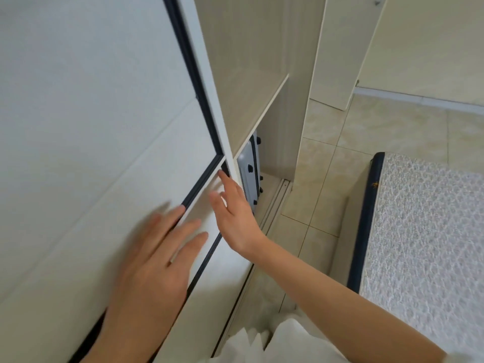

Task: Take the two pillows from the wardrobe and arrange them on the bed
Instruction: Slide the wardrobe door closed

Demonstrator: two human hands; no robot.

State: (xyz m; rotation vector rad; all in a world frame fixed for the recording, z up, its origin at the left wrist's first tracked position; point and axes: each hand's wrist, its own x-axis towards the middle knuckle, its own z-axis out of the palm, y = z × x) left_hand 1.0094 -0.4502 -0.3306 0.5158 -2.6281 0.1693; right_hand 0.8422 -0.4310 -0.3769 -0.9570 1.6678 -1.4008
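Observation:
A white sliding wardrobe door [91, 127] with dark trim fills the left half of the view. My left hand [152, 260] lies flat on its panel, fingers spread, holding nothing. My right hand [235, 213] reaches to the door's right edge with the fingertips at the dark trim, fingers apart. Beside the door the wardrobe [248, 74] stands partly uncovered, showing a bare beige shelf. No pillow is in view. The bed [424, 231] with a white patterned mattress and a dark blue border is at the right.
A grey suitcase [248, 176] stands upright in the compartment under the shelf. The door's floor track [275, 203] runs along the wardrobe base. Beige floor tiles [322, 184] separate wardrobe and bed in a narrow strip. White clothing shows at the bottom edge.

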